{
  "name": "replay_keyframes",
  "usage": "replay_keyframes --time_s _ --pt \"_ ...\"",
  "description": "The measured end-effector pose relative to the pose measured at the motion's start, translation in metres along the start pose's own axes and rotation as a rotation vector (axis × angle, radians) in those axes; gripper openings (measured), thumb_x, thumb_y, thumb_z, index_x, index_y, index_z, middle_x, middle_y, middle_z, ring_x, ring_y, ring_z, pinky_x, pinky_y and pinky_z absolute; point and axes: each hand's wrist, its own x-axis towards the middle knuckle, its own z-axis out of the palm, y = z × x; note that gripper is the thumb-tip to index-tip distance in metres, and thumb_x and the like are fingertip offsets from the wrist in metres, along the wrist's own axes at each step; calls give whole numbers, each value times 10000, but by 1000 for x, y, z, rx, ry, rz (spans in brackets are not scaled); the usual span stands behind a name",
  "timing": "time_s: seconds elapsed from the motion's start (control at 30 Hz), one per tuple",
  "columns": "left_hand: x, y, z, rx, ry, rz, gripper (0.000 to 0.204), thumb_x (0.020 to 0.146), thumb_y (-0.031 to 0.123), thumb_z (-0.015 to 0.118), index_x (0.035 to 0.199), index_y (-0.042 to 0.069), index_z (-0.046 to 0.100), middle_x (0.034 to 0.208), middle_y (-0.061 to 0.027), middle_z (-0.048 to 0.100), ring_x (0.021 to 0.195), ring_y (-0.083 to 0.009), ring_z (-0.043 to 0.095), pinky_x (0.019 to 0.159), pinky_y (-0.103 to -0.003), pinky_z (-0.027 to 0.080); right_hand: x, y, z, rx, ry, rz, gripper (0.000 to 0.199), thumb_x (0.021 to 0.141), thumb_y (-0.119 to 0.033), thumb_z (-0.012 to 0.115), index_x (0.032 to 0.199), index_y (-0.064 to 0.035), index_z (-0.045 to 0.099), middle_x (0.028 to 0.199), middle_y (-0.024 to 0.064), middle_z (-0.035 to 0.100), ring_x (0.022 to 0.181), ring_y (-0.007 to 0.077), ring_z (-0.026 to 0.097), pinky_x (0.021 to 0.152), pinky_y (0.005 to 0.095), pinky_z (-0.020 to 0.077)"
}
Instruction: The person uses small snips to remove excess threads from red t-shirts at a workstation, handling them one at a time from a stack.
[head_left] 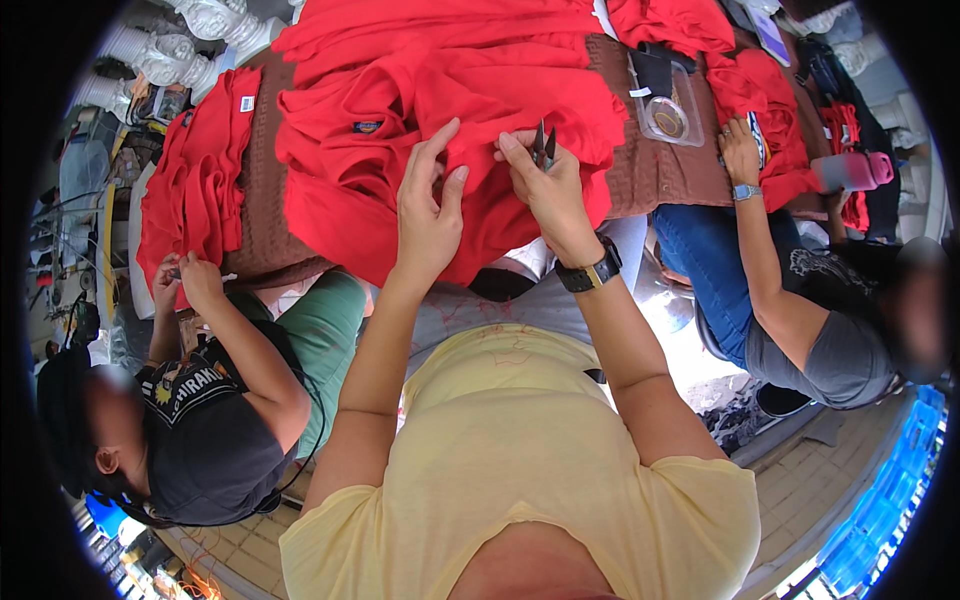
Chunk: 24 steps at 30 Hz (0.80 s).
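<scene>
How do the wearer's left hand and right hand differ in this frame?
The left hand holds no tool, while the right hand grips dark snips. The left hand's thumb and forefinger stand apart; the right hand's are close together. The left wrist is bare; the right wears a dark watch. Both are over red cloth.

I make out pale lettering (198, 384) on a dark shirt (222, 455) by the near left corner of the table (265, 175); the dark label (367, 127) on the red garment (520, 90) over the near edge is too small for me to read
</scene>
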Motion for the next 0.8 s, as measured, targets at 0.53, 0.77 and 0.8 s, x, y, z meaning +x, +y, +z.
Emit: replay_keyframes --time_s 0.53,0.77,0.8 --pt "11 8 38 472 118 505 348 726 -47 743 1051 73 714 995 -97 604 928 -302 571 794 -409 477 -43 -9 -15 -338 -17 -249 176 965 -151 668 966 24 681 845 26 676 779 79 556 720 272 461" --pt "7 -5 38 288 175 408 167 774 2 807 916 54 736 847 -58 631 782 -182 606 677 -317 490 -57 -14 -18 -421 -132 -128 184 967 -162 672 933 17 646 775 -3 604 710 53 488 624 263 406" --pt "6 -7 38 162 159 305 149 791 6 803 913 50 730 837 -59 644 769 -176 621 690 -307 502 -59 -14 -19 -446 -163 -81 188 969 -166 672 933 15 642 766 -7 593 699 50 478 610 262 397"
